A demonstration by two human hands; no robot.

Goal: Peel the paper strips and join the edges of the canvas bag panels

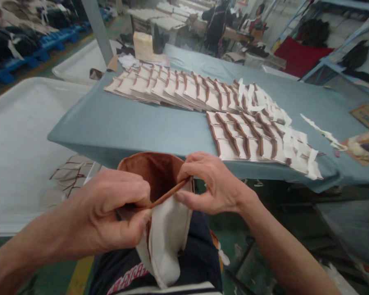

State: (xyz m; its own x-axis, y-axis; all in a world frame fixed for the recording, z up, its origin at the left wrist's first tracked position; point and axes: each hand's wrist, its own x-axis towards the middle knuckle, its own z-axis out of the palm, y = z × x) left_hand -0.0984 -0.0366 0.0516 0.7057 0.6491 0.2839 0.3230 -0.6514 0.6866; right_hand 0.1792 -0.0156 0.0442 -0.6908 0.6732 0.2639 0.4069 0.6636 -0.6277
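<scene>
A cream fabric pouch [169,233] with a rust-brown lining hangs between my two hands, its mouth spread open toward me. My left hand [119,209] pinches the rim at the left, thumb outside and curled fingers over the edge. On the right, my right hand [207,182] grips the same brown edge between thumb and fingers. The lower part of the pouch hangs above my dark clothing. Just past it lies the near edge of a blue-covered table [126,131].
Two rows of cream pieces with brown edging, a long back row [187,88] and a shorter front row [242,137], lie overlapped on the table. A white bin [24,123] stands left. A metal post [98,32] rises behind. A person [217,24] is in the background.
</scene>
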